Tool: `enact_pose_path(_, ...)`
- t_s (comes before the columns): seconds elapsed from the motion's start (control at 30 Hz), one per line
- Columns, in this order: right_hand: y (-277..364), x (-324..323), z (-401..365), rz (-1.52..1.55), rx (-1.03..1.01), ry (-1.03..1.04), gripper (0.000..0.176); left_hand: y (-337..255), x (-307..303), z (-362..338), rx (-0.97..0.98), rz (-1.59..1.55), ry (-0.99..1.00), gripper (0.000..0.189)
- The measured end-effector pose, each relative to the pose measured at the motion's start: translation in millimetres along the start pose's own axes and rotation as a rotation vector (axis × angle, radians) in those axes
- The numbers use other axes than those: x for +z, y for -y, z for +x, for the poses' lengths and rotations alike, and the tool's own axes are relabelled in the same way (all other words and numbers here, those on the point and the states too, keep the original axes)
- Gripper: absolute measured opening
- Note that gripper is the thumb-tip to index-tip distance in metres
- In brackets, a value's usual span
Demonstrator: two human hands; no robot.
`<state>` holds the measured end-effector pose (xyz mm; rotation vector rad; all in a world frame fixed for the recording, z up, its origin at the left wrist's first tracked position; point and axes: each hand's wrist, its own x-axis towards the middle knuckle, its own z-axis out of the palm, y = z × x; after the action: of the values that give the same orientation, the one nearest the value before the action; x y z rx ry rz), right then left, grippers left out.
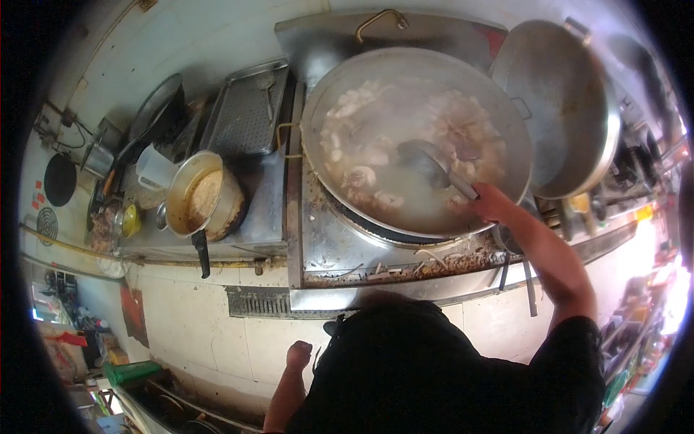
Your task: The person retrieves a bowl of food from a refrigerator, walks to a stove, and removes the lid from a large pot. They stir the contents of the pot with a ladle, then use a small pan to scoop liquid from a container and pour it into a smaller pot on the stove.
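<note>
I watched the right hand (pixel 489 203) grip the handle of a grey metal ladle (pixel 425 165), which reached into cloudy liquid (pixel 419 206) inside a wide, round metal pot (pixel 416 62). The left hand (pixel 299 355), curled closed, hung well apart.

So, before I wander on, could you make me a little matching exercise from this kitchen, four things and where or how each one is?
1. right hand
2. left hand
3. perforated tray
4. saucepan

A. has a black handle and beige contents
B. low in the picture, touching no cookware
C. gripping the handle end of a scoop
D. lying with a metal utensil on it

Pairs: 1-C, 2-B, 3-D, 4-A
</note>
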<state>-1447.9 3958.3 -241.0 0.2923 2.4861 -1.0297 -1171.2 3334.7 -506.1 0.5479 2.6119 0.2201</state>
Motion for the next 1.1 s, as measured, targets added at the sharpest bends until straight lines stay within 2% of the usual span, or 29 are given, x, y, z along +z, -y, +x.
enact_pose_path(0.03, -2, 1, 1, 0.039, 0.05, -0.025, 0.022, -3, -8, 3, -0.056, 0.045, 0.096, 0.007)
enact_pose_path(0.07, -3, 2, 3, 0.079, 0.101, -0.051, 0.021, -2, -9, 2, -0.057, 0.046, 0.095, 0.007)
enact_pose_path(0.1, -3, 3, 5, 0.08, 0.099, -0.051, 0.021, -1, -9, 1, -0.038, 0.016, 0.023, 0.006)
enact_pose_path(0.13, -3, 4, 8, 0.206, 0.157, -0.045, 0.019, -2, -9, 0, -0.018, -0.015, -0.051, 0.006)
enact_pose_path(0.17, -4, 6, 11, 0.333, 0.215, -0.039, 0.018, -1, -7, -1, -0.018, -0.014, -0.054, 0.006)
enact_pose_path(0.2, -9, 8, 16, 0.333, 0.212, -0.041, 0.018, -2, -4, -2, -0.035, 0.005, -0.014, 0.006)
enact_pose_path(0.27, -25, 16, 32, 0.641, 0.296, 0.123, 0.014, -5, -2, -4, -0.053, 0.022, 0.023, 0.005)
enact_pose_path(0.3, -31, 22, 40, 0.639, 0.293, 0.123, 0.014, -7, 0, -8, -0.088, -0.069, 0.01, 0.005)
enact_pose_path(0.33, -38, 28, 47, 0.85, 0.392, 0.183, 0.013, -10, 2, -11, -0.124, -0.16, -0.002, 0.005)
enact_pose_path(0.37, -42, 32, 52, 1.06, 0.491, 0.243, 0.011, -16, -3, -14, -0.122, -0.083, 0.032, 0.003)
enact_pose_path(0.4, -43, 34, 55, 1.057, 0.485, 0.243, 0.011, -25, -13, -16, -0.123, -0.085, 0.025, 0.003)
enact_pose_path(0.47, -45, 37, 57, 1.373, 0.511, 0.483, 0.01, -43, -34, -24, -0.348, -0.376, 0.048, 0.005)
enact_pose_path(0.6, -17, 34, 37, 1.459, 0.47, 0.47, 0.012, -46, -31, -32, -0.264, -0.314, 0.05, 0.01)
enact_pose_path(0.67, -16, 33, 36, 1.555, 0.396, 0.563, 0.016, -42, -23, -32, -0.29, -0.298, 0.065, 0.01)
enact_pose_path(0.83, -7, 29, 38, 1.516, 0.316, 0.538, 0.015, -32, -13, -27, -0.287, -0.34, 0.02, 0.009)
enact_pose_path(0.9, -4, 30, 40, 1.487, 0.28, 0.511, 0.013, -31, -16, -20, -0.173, -0.195, 0.032, 0.006)
enact_pose_path(1.0, 2, 27, 46, 1.486, 0.327, 0.49, 0.009, -46, -43, -13, -0.287, -0.285, 0.002, 0.005)
enact_pose_path(1.1, 8, 20, 53, 1.366, 0.339, 0.403, 0.006, -45, -40, -10, -0.326, -0.414, -0.018, 0.005)
